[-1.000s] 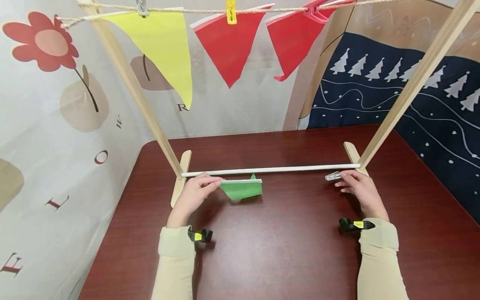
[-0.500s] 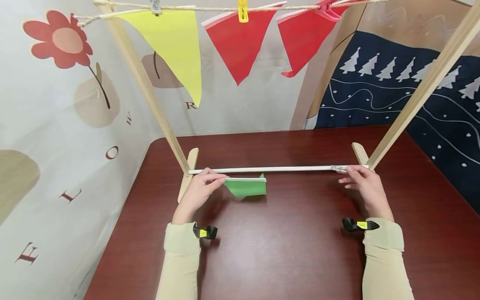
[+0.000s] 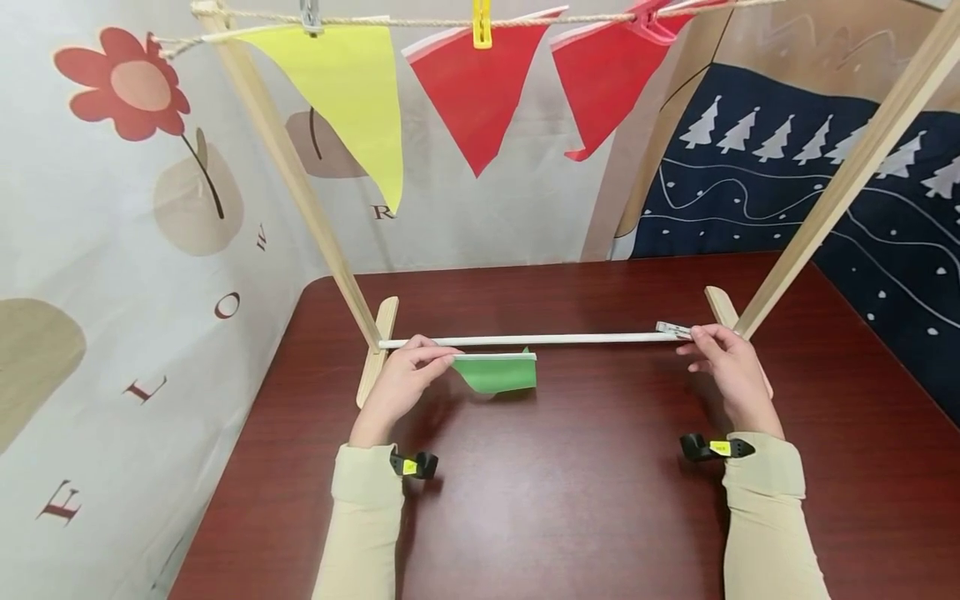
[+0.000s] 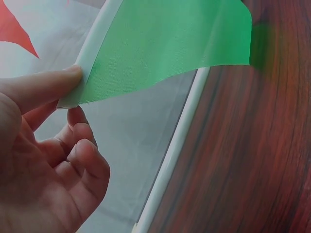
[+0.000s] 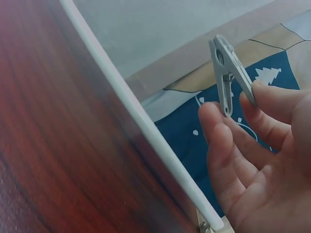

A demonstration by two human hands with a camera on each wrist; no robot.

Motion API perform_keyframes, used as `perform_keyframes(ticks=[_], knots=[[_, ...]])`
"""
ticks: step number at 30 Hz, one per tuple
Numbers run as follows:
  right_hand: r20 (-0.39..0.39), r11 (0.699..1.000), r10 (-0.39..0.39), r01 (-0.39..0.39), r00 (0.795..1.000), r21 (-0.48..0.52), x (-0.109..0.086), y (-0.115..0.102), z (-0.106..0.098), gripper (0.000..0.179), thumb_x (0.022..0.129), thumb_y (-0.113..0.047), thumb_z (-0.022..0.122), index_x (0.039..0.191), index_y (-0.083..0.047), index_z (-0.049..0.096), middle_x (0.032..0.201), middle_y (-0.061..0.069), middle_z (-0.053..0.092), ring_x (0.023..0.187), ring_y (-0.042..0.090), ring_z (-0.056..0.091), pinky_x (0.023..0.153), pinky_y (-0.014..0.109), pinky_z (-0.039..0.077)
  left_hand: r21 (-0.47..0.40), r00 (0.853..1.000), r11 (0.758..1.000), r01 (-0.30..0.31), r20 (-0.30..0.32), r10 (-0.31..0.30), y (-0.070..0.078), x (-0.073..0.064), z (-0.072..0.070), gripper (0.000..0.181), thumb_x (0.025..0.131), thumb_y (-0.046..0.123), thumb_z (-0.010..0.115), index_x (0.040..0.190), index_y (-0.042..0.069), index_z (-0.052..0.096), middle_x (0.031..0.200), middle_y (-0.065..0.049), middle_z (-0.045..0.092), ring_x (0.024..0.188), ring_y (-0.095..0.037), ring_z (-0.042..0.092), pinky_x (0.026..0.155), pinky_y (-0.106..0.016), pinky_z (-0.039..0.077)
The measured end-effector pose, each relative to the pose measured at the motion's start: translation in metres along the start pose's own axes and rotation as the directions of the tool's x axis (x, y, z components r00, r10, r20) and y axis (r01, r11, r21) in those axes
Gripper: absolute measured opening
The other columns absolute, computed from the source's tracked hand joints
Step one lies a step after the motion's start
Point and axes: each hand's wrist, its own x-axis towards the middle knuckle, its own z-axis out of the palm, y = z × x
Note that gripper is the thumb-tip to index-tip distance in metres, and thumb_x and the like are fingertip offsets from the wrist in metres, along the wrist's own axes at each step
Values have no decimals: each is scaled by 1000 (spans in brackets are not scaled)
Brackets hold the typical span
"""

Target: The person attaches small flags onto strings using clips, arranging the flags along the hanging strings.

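Note:
My left hand [image 3: 401, 383] pinches one end of the white top band of a green pennant flag [image 3: 495, 373]. In the left wrist view the thumb lies over the band's corner, and the green cloth [image 4: 165, 43] spreads away from the fingers. On the right, my right hand [image 3: 726, 371] holds a grey clothespin [image 3: 672, 329] by its handle end. The right wrist view shows the clothespin [image 5: 228, 73] pointing upward, thumb on one leg and fingers by the other. Both hands are above the table, near the white rod.
A white rod [image 3: 562, 339] joins the feet of two wooden posts [image 3: 300, 183]. Overhead runs a rope [image 3: 420, 22] with a yellow pennant [image 3: 345, 100] and two red pennants [image 3: 472, 92], clipped by clothespins. Below lies the dark red table [image 3: 555, 500]; printed cloth hangs behind.
The right hand has raised and tilted the clothespin slightly, and it now sits over the rod in view. The left hand keeps its pinch on the green pennant. The head view has shifted a little.

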Motion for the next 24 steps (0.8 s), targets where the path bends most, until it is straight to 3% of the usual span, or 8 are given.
perform_keyframes(ticks=[5, 10, 16, 19, 24], knots=[[-55, 989, 28, -20, 998, 144, -1, -5, 0, 21, 84, -24, 61, 93, -4, 61, 87, 6, 61, 76, 12, 58, 55, 20, 46, 19, 1000, 1000, -5, 7, 5, -11, 4, 4, 18, 85, 18, 60, 99, 12, 70, 82, -2, 55, 72, -14, 46, 60, -27, 37], [-108, 958, 32, 1, 994, 288, -2, -9, 1, 17, 84, -18, 62, 86, -1, 63, 81, 6, 62, 71, 13, 58, 52, 20, 44, 34, 1000, 999, -15, -14, 16, -24, 9, 10, 19, 85, 26, 60, 98, 17, 70, 85, 4, 57, 74, -11, 49, 61, -27, 39], [-100, 856, 35, 22, 994, 516, -4, -12, 3, 17, 84, -14, 60, 85, 3, 57, 81, 6, 64, 59, 14, 59, 49, 20, 44, 31, 1000, 999, 10, -13, -10, -21, 11, 14, 17, 85, 29, 60, 96, 21, 70, 87, 6, 56, 76, -12, 49, 63, -30, 39], [-100, 813, 28, 36, 995, 581, -4, -12, 5, 18, 85, -14, 59, 87, 4, 58, 85, 11, 66, 56, 14, 57, 48, 20, 44, 36, 1000, 999, 20, -12, -19, -21, 12, 17, 16, 85, 29, 61, 96, 21, 70, 88, 6, 56, 77, -11, 50, 65, -30, 39], [-111, 792, 3, 65, 994, 608, 0, -15, 8, 20, 88, -15, 54, 90, 5, 57, 92, 15, 65, 57, 15, 55, 48, 20, 44, 39, 999, 999, 33, -40, -32, -19, 13, 19, 16, 84, 27, 62, 94, 19, 71, 87, 6, 56, 79, -11, 50, 66, -30, 40]])
